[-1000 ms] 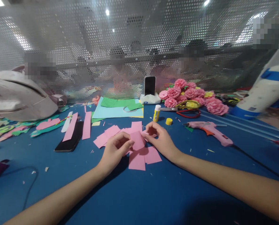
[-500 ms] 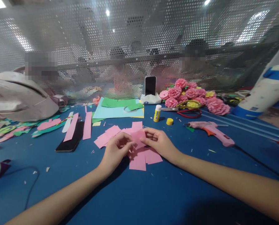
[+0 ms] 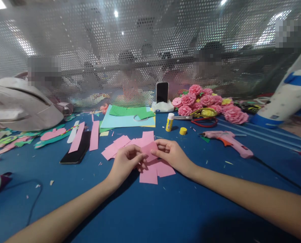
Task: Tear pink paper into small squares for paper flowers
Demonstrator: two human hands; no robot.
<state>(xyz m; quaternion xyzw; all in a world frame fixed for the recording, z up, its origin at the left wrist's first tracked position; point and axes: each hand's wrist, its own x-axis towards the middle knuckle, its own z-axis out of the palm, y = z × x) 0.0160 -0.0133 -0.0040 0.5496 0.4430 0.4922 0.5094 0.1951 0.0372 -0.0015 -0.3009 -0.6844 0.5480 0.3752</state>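
Between my two hands is a small pink paper piece [image 3: 149, 151], raised a little above other pink paper pieces [image 3: 148, 175] on the blue table. My right hand [image 3: 174, 156] pinches its right edge between thumb and fingers. My left hand [image 3: 127, 161] has its thumb and fingertips closed at the paper's left edge. More pink pieces [image 3: 114, 147] lie overlapping to the left and behind, partly covered by my left hand. Ahead stands a yellow glue stick [image 3: 169, 123] with a white top end, and its yellow cap [image 3: 183, 131] rests beside it.
A pink glue gun [image 3: 228, 140] with a black cord lies right. Behind are scissors [image 3: 203, 118], pink paper flowers [image 3: 201, 100], an upright phone [image 3: 162, 92] and coloured sheets [image 3: 127, 121]. Left are a dark phone [image 3: 77, 152] under a pink strip and a pale bag [image 3: 26, 104].
The pink paper between my hands has tilted slightly, its upper edge now slanting. My hands have barely shifted. A blurred person's head has appeared at the upper right.
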